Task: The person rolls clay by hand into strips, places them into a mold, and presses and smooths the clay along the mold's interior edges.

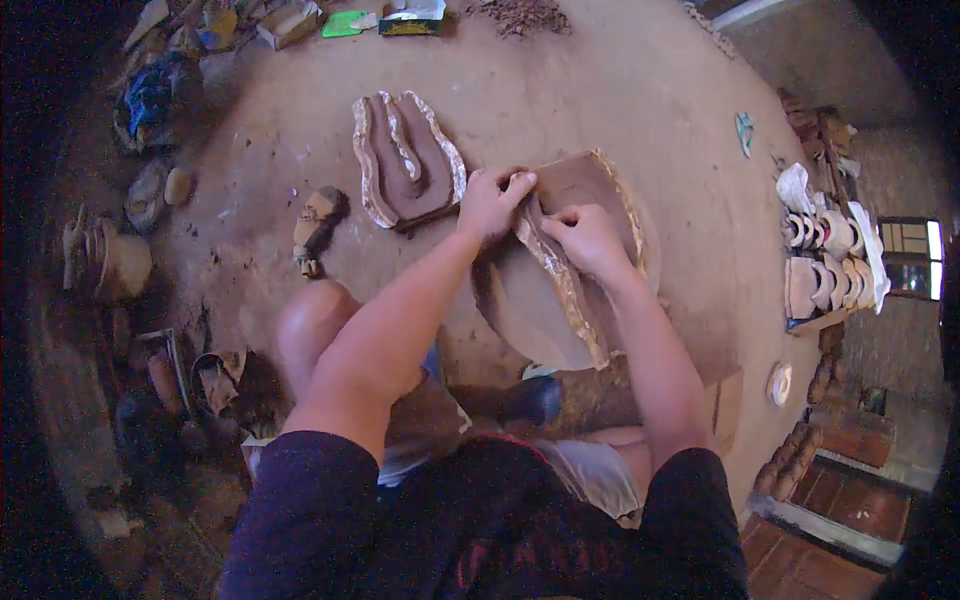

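On the floor in front of me lies a brown, mould-like clay piece [535,325] with rough whitish rims. A long clay strip [560,280] with a ragged pale edge runs across it, its near end towards my lap. My left hand [490,207] is closed at the far end of this strip, thumb and fingers pinching it. My right hand [588,238] pinches the strip's right side a little nearer to me. Part of the strip is hidden by the fingers. A similar hollow clay piece [410,165], with whitish wavy rims and a middle ridge, lies to the left.
Small clay lumps [315,225] lie by my left knee. Stacked curved pottery pieces [830,265] stand at the right, near a sandal [745,133] and a pale ring [780,383]. Round clay pots [115,262] are at the left, a soil heap [520,15] at the back.
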The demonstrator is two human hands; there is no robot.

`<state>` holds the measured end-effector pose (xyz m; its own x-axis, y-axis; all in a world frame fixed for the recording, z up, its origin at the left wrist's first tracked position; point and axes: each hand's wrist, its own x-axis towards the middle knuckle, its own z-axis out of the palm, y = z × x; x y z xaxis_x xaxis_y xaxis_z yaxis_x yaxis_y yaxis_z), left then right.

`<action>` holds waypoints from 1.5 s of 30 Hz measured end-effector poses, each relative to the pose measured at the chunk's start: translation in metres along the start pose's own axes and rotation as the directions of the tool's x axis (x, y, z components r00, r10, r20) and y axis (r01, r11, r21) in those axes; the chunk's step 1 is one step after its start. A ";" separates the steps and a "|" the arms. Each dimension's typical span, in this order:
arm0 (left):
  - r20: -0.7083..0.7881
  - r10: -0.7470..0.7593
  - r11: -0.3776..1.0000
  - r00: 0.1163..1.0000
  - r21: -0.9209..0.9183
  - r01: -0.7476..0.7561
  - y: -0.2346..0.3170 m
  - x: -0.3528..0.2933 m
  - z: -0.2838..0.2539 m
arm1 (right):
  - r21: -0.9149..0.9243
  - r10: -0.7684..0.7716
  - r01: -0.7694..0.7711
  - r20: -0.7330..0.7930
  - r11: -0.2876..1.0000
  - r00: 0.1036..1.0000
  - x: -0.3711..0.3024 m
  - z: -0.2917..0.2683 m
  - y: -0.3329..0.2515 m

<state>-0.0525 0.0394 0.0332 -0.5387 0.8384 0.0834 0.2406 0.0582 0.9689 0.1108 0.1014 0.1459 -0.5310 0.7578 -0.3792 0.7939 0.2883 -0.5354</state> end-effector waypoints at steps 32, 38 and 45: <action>0.008 -0.078 0.995 0.997 -0.059 0.079 0.005 0.002 0.008 | -0.101 -0.044 0.034 -0.102 0.994 0.994 -0.047 -0.008 0.046; -0.040 0.020 0.999 0.999 -0.031 -0.021 0.002 0.003 0.006 | -0.106 -0.010 -0.008 -0.168 0.994 0.986 -0.067 0.009 0.060; 0.020 -0.105 0.994 0.994 -0.020 0.105 0.016 0.000 0.005 | 0.161 0.312 -0.316 0.047 0.935 0.949 -0.058 0.000 0.077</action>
<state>-0.0444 0.0431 0.0478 -0.5446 0.8384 -0.0232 0.1661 0.1349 0.9768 0.2028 0.0790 0.1264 -0.2698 0.7816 -0.5624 0.8623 -0.0638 -0.5023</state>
